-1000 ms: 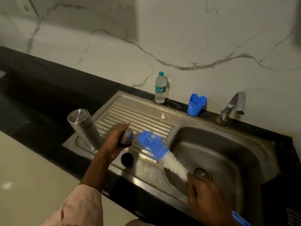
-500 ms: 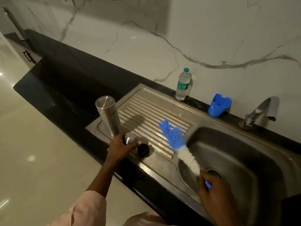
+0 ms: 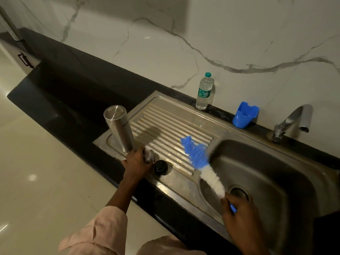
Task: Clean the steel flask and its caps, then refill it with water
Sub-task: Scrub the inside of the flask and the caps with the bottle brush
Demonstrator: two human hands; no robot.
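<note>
steel flask (image 3: pixel 118 128) and black cap (image 3: pixel 160 166) crowd drainboard (image 3: pixel 176 124)

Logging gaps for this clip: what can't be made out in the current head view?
- Steel cap: mostly covered by the left hand gripping it.
- Flask: stands upside down, so its mouth and inside are hidden.
- Brush handle: wrapped by the right hand; only a blue bit shows.
- Tap: too dim to tell whether water runs.
- Black cap: too dark for detail.

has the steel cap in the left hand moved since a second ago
Yes. The steel cap came down from above the draining-board ridges to its front edge, beside the black cap.
</note>
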